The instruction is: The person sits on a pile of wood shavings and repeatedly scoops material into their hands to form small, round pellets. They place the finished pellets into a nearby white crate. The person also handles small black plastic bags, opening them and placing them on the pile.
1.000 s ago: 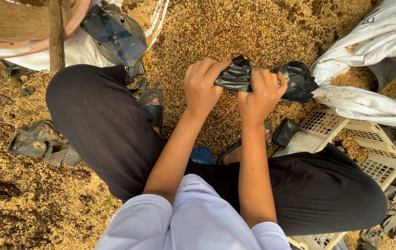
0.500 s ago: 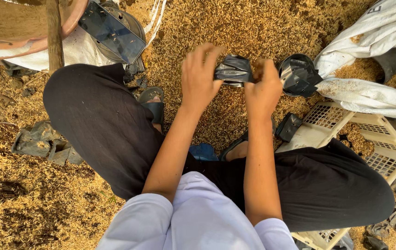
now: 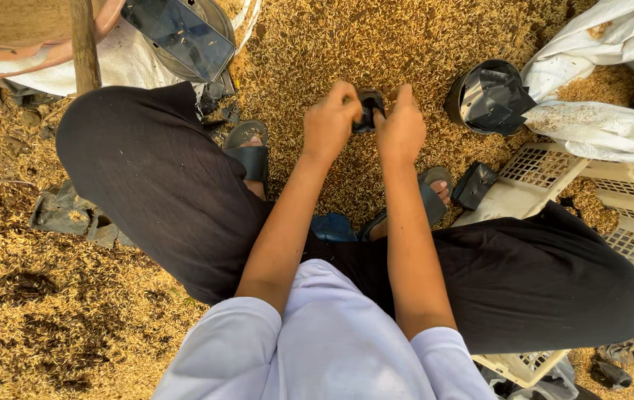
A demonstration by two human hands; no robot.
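Two hands, left hand point(image 3: 329, 122) and right hand point(image 3: 401, 128), around small black bag point(image 3: 368, 108).

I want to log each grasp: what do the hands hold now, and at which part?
Both the left hand and the right hand pinch a small black plastic bag between them, each at one side of its crumpled edge.

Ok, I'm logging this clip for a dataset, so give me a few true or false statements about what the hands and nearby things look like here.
1. Both hands, left hand and right hand, pinch one small black plastic bag. True.
2. An opened black bag stands on the husks to the right. True.
3. The cream plastic crate lies left of the knees. False: it lies on the right.
4. The person is barefoot. False: sandals are on.
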